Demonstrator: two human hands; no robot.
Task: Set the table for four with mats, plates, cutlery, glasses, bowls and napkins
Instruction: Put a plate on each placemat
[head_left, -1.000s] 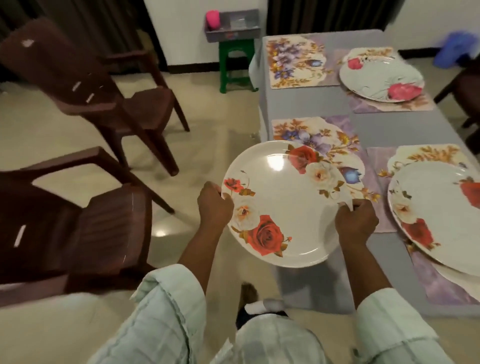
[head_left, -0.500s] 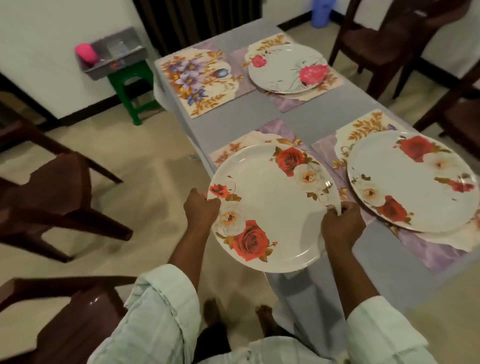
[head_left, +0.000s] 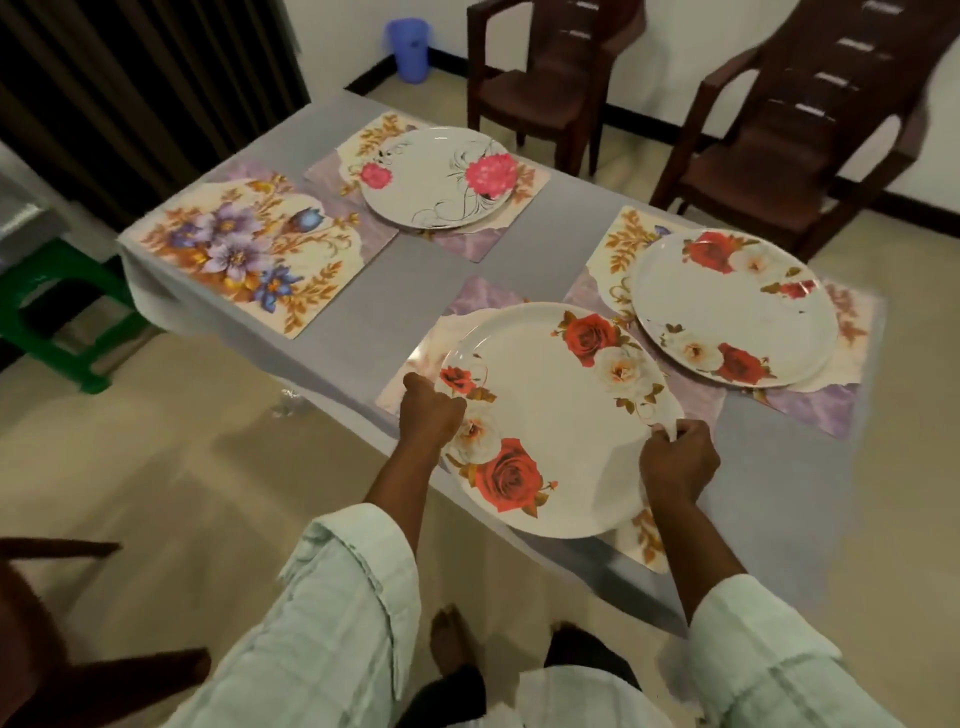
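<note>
A large white round plate printed with red and cream roses (head_left: 558, 415) sits over the floral placemat (head_left: 641, 540) at the table's near edge, gripped at opposite rims by both hands. The left hand (head_left: 431, 410) curls its fingers over the plate's left rim; the right hand (head_left: 678, 457) pinches the right rim between thumb and fingers. Whether the plate already rests flat on the mat or hangs just above it cannot be told.

The plate's near rim appears to reach the edge of the grey-clothed table (head_left: 395, 296). Judging from that, a release here could leave it overhanging, and a brush from a sleeve or a passing chair could tip it to the floor.

Counted on the table: four placemats and three plates. A second rose plate (head_left: 732, 306) lies on the mat at the right edge, and a white plate with pink flowers (head_left: 436, 179) lies on the mat at the far edge. The mat with purple and blue blossoms (head_left: 244, 252) at the far left corner has no plate on it. No cutlery, glasses, bowls or napkins are seen. Two brown plastic chairs (head_left: 545, 67) stand beyond the table.
</note>
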